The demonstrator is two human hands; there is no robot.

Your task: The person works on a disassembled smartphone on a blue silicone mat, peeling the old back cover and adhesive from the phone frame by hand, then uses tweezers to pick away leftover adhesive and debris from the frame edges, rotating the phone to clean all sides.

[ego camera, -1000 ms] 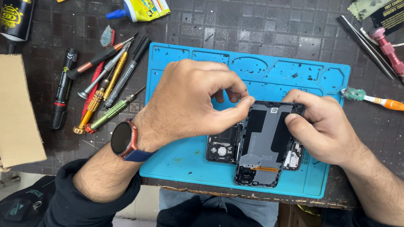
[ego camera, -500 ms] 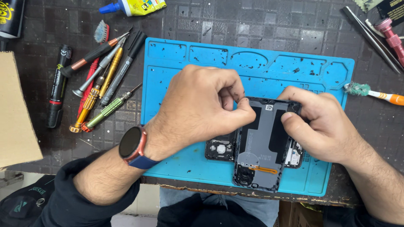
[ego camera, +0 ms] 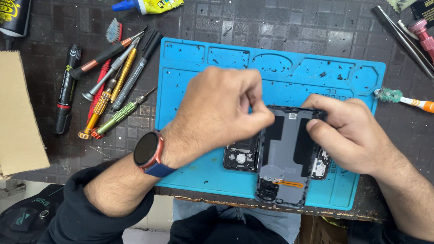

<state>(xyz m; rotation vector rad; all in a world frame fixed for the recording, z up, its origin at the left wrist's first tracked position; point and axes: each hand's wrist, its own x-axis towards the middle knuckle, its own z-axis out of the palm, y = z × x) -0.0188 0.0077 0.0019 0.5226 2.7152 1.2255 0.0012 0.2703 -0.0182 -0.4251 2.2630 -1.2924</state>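
Note:
An opened smartphone lies on a blue repair mat. Its dark body rests on the mat, with the grey back cover lifted above it and tilted toward me. An orange flex strip shows near the cover's lower end. My left hand, a watch on its wrist, pinches the cover's upper left edge. My right hand grips the cover's upper right edge, thumb across it. Both hands hide the phone's top.
Several screwdrivers, a black marker and a small brush lie left of the mat. A glue bottle sits at the top, tweezers at top right, a toothbrush right, a cardboard piece far left.
The back cover has come further away from the phone body, its lower end now swung out toward me. Both hands have kept their grip and shifted slightly.

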